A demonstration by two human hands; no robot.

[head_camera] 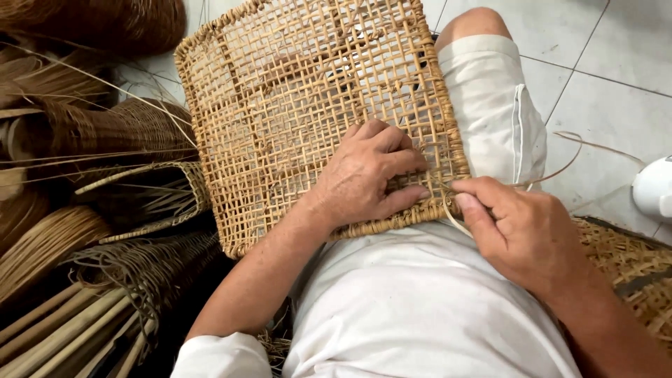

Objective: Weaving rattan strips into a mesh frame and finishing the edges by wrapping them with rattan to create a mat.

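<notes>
The right hand (521, 231) is pinched shut on a thin rattan strand (553, 175) at the near right corner of the woven panel (294, 105), thumb and forefinger closed on it where it leaves the rim; the left hand (367, 175) lies flat on the panel's near right area, fingers curled and pressing on the weave but closed round nothing. The panel is an open-lattice square of pale cane with a bound rim, resting on the person's lap and right thigh, its far edge tilted up and away toward the tiled floor (602, 56). Being near square, it has no marked long axis; its corners sit slightly rotated, the near edge running from lower left up to the right. The strand's long axis runs from the pinch out to the right, arcing over the shorts (490, 119) and floor. Judgement: to work the rim well, the strand wants steady tension along the edge while the flat hand holds the lattice from shifting. Beyond the panel's left edge lie stacked woven baskets (105, 133) and bundled cane rods (63, 329); a white object (654, 189) sits at the right margin, and more weave (630, 266) lies beneath the right forearm.
</notes>
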